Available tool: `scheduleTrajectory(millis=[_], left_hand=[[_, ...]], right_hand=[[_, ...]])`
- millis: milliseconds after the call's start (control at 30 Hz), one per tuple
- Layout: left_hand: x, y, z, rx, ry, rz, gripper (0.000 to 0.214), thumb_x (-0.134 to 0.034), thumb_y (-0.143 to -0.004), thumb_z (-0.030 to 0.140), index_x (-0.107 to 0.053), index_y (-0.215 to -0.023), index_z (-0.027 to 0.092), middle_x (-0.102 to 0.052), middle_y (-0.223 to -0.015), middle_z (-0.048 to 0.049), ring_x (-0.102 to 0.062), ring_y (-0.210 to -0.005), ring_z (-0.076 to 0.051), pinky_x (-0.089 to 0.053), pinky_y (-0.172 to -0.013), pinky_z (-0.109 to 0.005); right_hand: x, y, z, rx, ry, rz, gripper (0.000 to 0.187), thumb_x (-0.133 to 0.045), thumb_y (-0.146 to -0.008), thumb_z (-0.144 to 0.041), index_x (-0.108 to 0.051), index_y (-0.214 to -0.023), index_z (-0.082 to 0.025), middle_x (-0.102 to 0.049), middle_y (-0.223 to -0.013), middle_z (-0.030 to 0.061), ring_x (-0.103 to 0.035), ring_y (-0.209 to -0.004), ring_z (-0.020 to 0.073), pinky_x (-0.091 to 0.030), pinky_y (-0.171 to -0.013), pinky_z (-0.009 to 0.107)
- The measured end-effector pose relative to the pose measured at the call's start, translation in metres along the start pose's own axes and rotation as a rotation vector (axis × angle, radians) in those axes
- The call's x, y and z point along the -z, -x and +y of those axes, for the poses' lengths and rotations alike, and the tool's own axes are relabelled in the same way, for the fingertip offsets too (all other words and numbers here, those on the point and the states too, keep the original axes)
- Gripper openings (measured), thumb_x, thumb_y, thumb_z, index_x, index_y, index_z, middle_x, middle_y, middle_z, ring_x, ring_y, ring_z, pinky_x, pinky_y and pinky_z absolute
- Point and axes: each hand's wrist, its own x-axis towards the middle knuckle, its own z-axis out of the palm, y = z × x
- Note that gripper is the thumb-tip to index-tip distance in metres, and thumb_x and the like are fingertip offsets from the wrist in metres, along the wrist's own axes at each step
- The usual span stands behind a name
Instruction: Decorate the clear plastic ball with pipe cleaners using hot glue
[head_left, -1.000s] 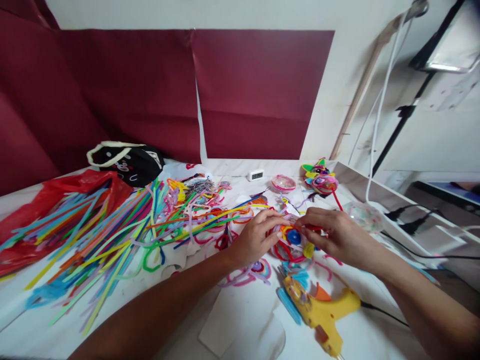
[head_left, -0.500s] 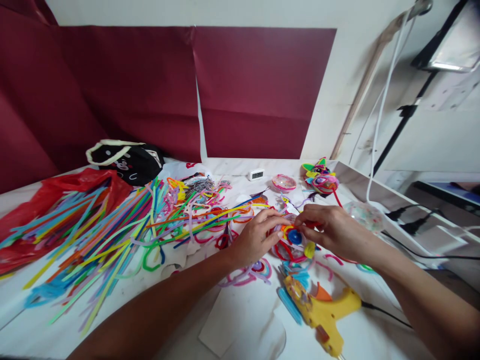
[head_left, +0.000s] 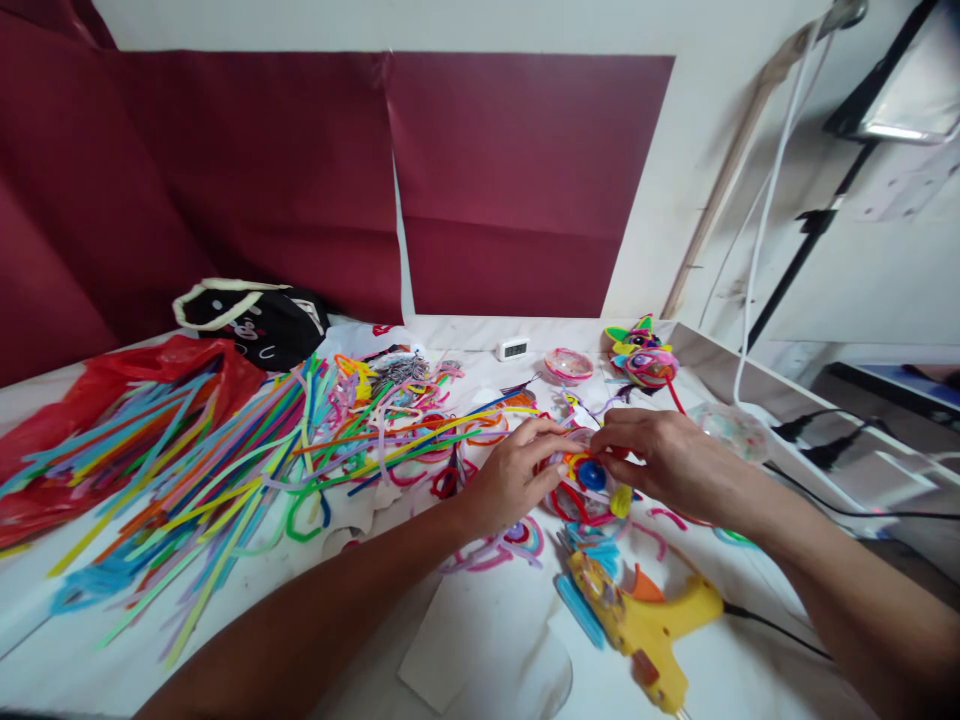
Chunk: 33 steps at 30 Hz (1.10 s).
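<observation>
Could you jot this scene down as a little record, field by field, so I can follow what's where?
Left hand: fingers against the near-left side of a colorful decorated piece
Right hand: fingertips at the piece's right side; anything pinched there is hidden
Piece details: blue disc, red and orange strips
Nearest tool: yellow glue gun, lying on its side, in front of the piece
Left side: loose fuzzy stems, red plastic bag, black bag
Back: small white digital display, green-eared figure

white table (head_left: 739,675) | coloured pipe cleaners (head_left: 232,455) | yellow glue gun (head_left: 639,622) | black bag (head_left: 279,335) | clock (head_left: 512,350)
</observation>
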Motion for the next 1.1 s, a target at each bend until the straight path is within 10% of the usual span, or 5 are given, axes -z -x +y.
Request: scheduleTrajectory(millis=[1100], left_hand=[[-0.0016, 0.0009, -0.005, -0.018, -0.017, -0.003, 0.025, -0.056, -0.086, 0.013, -0.065, -0.108, 0.019, -0.057, -0.118, -0.0105, -0.055, -0.115, -0.019, -0.044, -0.101, -0.036]], right_hand=[[0.0025, -0.001, -0.0007, 0.016, 0.082, -0.054, 0.017, -0.051, -0.086, -0.012, -0.066, -0.09, -0.019, -0.064, -0.087, 0.0022, -0.06, -0.076, 0.0145, -0.041, -0.066, 0.025]])
